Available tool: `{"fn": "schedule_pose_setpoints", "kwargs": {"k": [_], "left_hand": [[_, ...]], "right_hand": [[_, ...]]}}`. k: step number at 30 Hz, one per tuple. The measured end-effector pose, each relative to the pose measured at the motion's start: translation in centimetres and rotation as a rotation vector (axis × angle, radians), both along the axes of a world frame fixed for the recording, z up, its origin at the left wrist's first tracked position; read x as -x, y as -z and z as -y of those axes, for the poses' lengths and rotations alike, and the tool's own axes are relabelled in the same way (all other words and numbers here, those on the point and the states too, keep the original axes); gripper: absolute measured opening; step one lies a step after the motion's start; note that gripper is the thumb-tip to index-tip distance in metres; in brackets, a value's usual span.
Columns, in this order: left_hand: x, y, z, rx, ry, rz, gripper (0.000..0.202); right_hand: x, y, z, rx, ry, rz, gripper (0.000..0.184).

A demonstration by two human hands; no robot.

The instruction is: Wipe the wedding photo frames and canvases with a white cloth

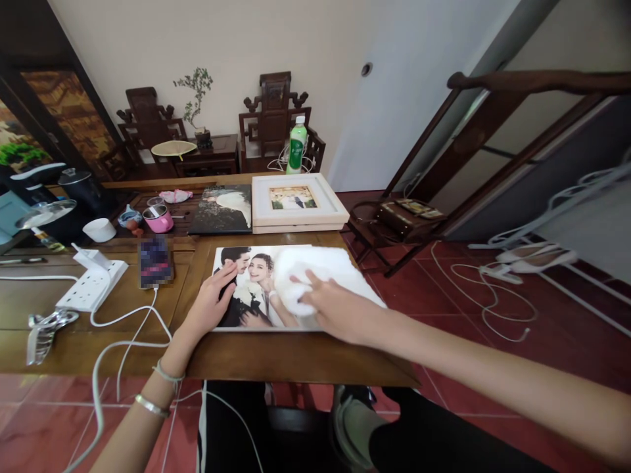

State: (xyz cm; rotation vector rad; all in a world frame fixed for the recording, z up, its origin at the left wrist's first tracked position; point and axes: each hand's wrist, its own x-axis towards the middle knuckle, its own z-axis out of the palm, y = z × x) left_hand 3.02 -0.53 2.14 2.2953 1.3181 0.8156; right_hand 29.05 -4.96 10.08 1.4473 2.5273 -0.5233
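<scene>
A large unframed photo print [249, 289] lies flat near the front edge of the wooden table [236, 358]. My left hand [210, 302] rests flat on its left edge, fingers spread. My right hand [328, 302] presses a white cloth [298, 286] onto the right half of the print, fingers curled over the cloth. The cloth hides part of the picture.
Behind the print lie a dark photo panel [223, 209] and a white framed photo [296, 200], with a green bottle [296, 146] beyond. A phone [154, 261] on a cable, a white power strip [91, 282], a pink pot [158, 218] and a white bowl [99, 229] sit left. Cables trail across the red floor right.
</scene>
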Motion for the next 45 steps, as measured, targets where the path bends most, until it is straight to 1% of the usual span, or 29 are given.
{"fn": "schedule_pose_setpoints", "kwargs": {"k": [2,4,6,7,9,11,15,17,19,22,28,30,32,34,36,39,41,43,45], "left_hand": [[0.0,0.1,0.0,-0.006,0.0,-0.002,0.042],[0.0,0.1,-0.1,-0.01,0.002,-0.005,0.042],[0.0,0.1,-0.1,-0.013,0.007,-0.009,0.042],[0.0,0.1,-0.1,-0.015,0.008,-0.011,0.042],[0.0,0.0,-0.1,-0.016,0.009,-0.014,0.042],[0.0,0.0,-0.1,-0.017,0.006,-0.016,0.042],[0.0,-0.1,-0.1,-0.014,0.002,-0.014,0.042],[0.0,-0.1,-0.1,-0.01,0.001,-0.01,0.042],[0.0,-0.1,-0.1,-0.008,0.002,-0.008,0.043],[0.0,-0.2,-0.1,-0.009,0.002,-0.003,0.043],[0.0,-0.2,-0.1,-0.004,0.002,-0.003,0.043],[-0.1,-0.2,-0.1,-0.003,-0.001,-0.009,0.043],[-0.1,-0.2,-0.1,-0.007,-0.003,-0.012,0.043],[-0.1,-0.2,-0.1,-0.015,-0.002,-0.011,0.043],[-0.1,-0.1,-0.2,-0.022,0.002,-0.01,0.043],[-0.1,0.0,-0.2,-0.027,0.006,-0.008,0.042],[-0.1,0.0,-0.2,-0.028,0.007,-0.009,0.042],[0.0,0.0,-0.2,-0.029,0.006,-0.014,0.042],[0.0,0.0,-0.2,-0.031,0.007,-0.021,0.042]], "right_hand": [[0.2,-1.4,2.4,0.112,-0.065,-0.011,0.046],[0.4,-2.4,4.2,0.196,-0.149,-0.038,0.038],[0.5,-2.8,4.9,0.219,-0.186,-0.064,0.033],[0.5,-2.8,4.8,0.211,-0.177,-0.076,0.032],[0.4,-2.5,3.8,0.173,-0.127,-0.095,0.034],[0.1,-1.8,2.0,0.124,-0.097,-0.11,0.037],[-1.0,0.1,-2.4,-0.002,-0.147,-0.136,0.044],[-1.5,0.9,-4.2,-0.057,-0.157,-0.142,0.047],[-1.7,1.5,-5.3,-0.095,-0.159,-0.135,0.05],[-1.6,1.8,-5.8,-0.116,-0.169,-0.11,0.053],[-1.4,2.3,-5.0,-0.178,-0.139,-0.091,0.051],[-1.2,2.4,-4.7,-0.177,-0.125,-0.083,0.052],[-0.9,2.1,-4.1,-0.16,-0.105,-0.066,0.051],[-0.5,1.3,-2.9,-0.135,-0.102,-0.041,0.049],[-0.2,0.1,-1.1,-0.074,-0.12,-0.028,0.046],[-0.4,-1.8,1.8,0.093,-0.146,-0.014,0.042],[-0.9,-2.7,3.1,0.193,-0.156,-0.009,0.041],[-1.4,-3.0,3.4,0.251,-0.172,-0.026,0.041],[-1.9,-2.8,2.6,0.261,-0.176,-0.052,0.042]]}}
